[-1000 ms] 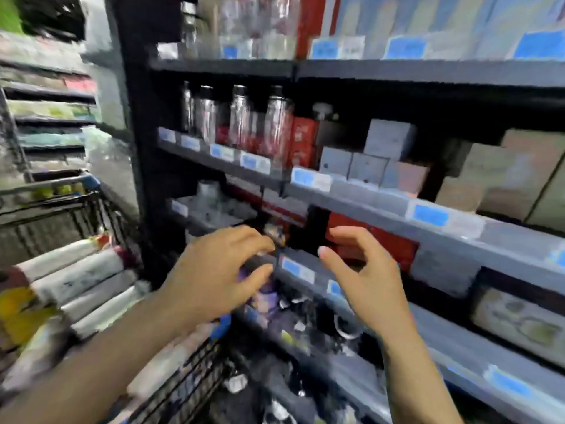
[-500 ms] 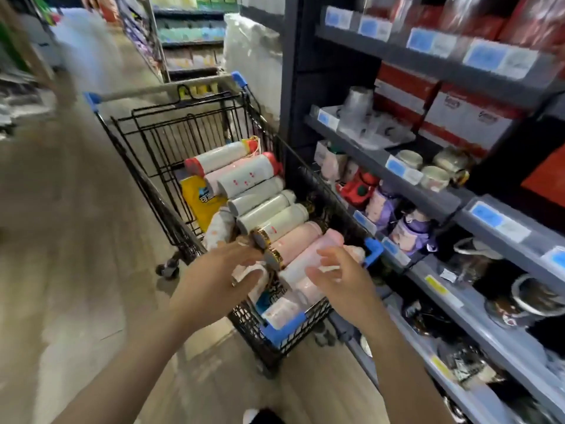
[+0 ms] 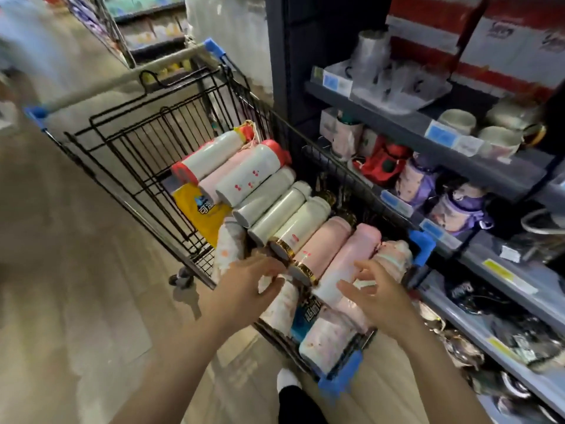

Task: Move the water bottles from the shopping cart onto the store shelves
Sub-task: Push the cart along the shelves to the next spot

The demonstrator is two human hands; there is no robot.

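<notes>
Beside the shelves (image 3: 428,139), the cart (image 3: 171,154) is brimming with bottles (image 3: 324,243), likely rigid, smooth, slippery; both hands, left hand (image 3: 244,289) and right hand (image 3: 379,298), are hovering spread, holding nothing; gripping mid-body seems safest.

bottles (image 3: 284,209) in cart (image 3: 146,139) | shelves (image 3: 458,148) right of cart

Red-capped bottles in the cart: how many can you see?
2. A red-ended bottle lies at the cart's far end; a heart-printed bottle lies beside it. More may be hidden underneath.

One shopping cart (image 3: 146,154), two hands, two purple bottles (image 3: 415,182) shelved, and about a dozen bottles (image 3: 284,206) in the cart.
</notes>
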